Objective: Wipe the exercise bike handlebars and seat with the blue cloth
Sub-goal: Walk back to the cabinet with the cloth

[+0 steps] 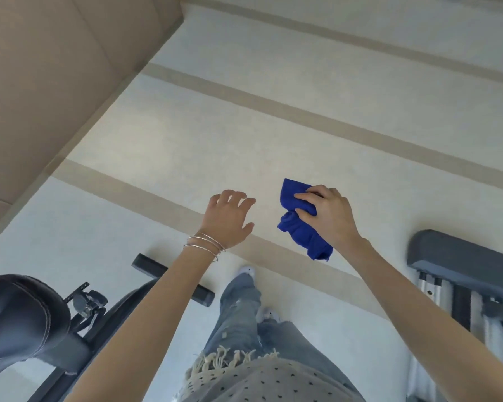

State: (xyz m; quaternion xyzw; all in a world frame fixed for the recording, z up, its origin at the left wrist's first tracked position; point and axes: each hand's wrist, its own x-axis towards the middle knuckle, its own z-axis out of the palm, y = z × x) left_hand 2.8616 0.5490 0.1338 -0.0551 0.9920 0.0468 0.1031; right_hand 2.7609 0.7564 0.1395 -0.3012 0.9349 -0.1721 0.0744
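My right hand (330,214) grips a bunched blue cloth (298,224) in mid-air over the floor. My left hand (227,217) hovers open to its left, fingers spread and holding nothing, with thin bangles on the wrist. The exercise bike's dark padded seat (18,317) is at the lower left, below and left of my left forearm. Beside it are a pedal (87,301) and the bike's floor bar (169,278). No handlebars are in view. Neither hand touches the bike.
A grey padded bench or seat (462,262) on a metal frame stands at the right edge. A tan wall (55,82) fills the upper left. The pale floor (244,126) has tan stripes. My legs in jeans and white shoes (246,271) stand between the two machines.
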